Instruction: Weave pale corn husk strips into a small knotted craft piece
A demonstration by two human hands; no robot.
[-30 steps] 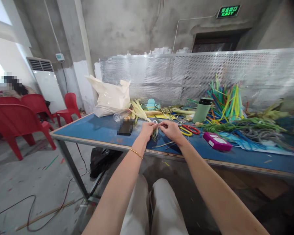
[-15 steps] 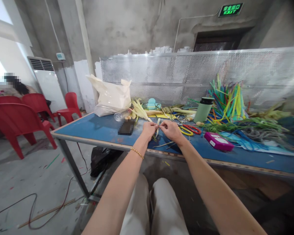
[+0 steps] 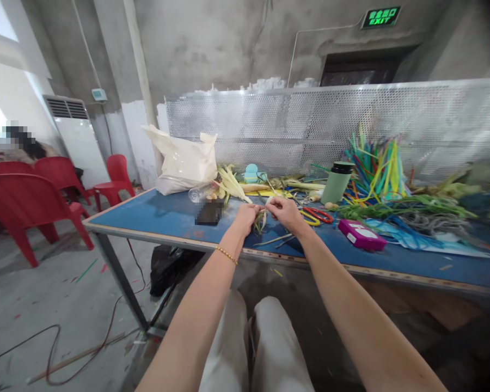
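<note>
My left hand [image 3: 247, 215] is closed, pinching a small bundle of pale green and cream leaf strips [image 3: 262, 222] that look like corn husk. The loose ends hang below the fingertips, just above the table's front edge. Close beside it, my right hand [image 3: 286, 212] pinches with thumb and forefinger at the top of the same strips; the exact spot is too small to make out. Behind the hands lies a larger pale yellow husk [image 3: 233, 186]. Scissors with red and yellow handles [image 3: 320, 215] rest right of my right hand, and thin cut strips [image 3: 274, 239] lie beneath it.
The blue table [image 3: 122, 212] holds a cream plastic bag [image 3: 188, 160], a blurred dark object [image 3: 209, 212], a green bottle [image 3: 337, 184], a purple box [image 3: 361, 235], colourful strips [image 3: 381, 169] and green strands [image 3: 396, 211]. A perforated metal panel [image 3: 269, 125] stands behind. Red chairs [image 3: 32, 207] are left.
The upright pale strip between the fingers is now folded down into the bundle. My right fingertips have shifted slightly, while both hands stay close together. The view has moved a little.
</note>
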